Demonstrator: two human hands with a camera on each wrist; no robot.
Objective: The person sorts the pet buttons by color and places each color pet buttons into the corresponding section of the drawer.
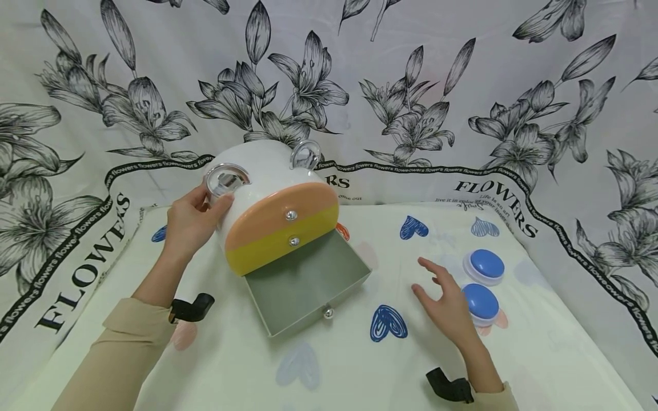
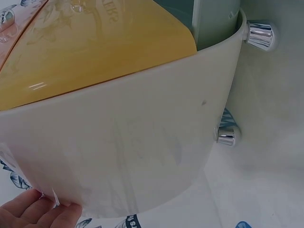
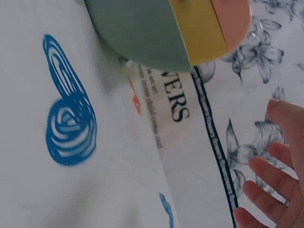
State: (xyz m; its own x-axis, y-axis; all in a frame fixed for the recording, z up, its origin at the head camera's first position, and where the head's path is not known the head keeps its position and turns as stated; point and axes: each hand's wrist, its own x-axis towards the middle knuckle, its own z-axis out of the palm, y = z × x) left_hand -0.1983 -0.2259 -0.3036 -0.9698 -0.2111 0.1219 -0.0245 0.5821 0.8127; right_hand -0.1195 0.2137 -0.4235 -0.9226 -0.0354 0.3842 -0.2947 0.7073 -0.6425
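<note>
A rounded white drawer box [image 1: 259,157] with two silver ring-shaped ears stands tilted left of centre in the head view. Its orange drawer [image 1: 262,214] and yellow drawer [image 1: 308,231] are closed. The grey-green bottom drawer [image 1: 303,288] is pulled out, and nothing shows inside it. My left hand [image 1: 192,220] grips the box's left side by the left ear, its thumb on the front; in the left wrist view the fingers [image 2: 64,216] lie against the white shell. My right hand [image 1: 444,302] hovers right of the drawer, fingers spread, holding nothing.
Two blue-topped round push lights or buttons [image 1: 487,264] sit beyond the right hand, one nearer than the other. A heart-print cloth [image 1: 349,365] covers the table. Behind it hangs a flower-print curtain [image 1: 390,114]. Black mounts [image 1: 192,308] are on both wrists.
</note>
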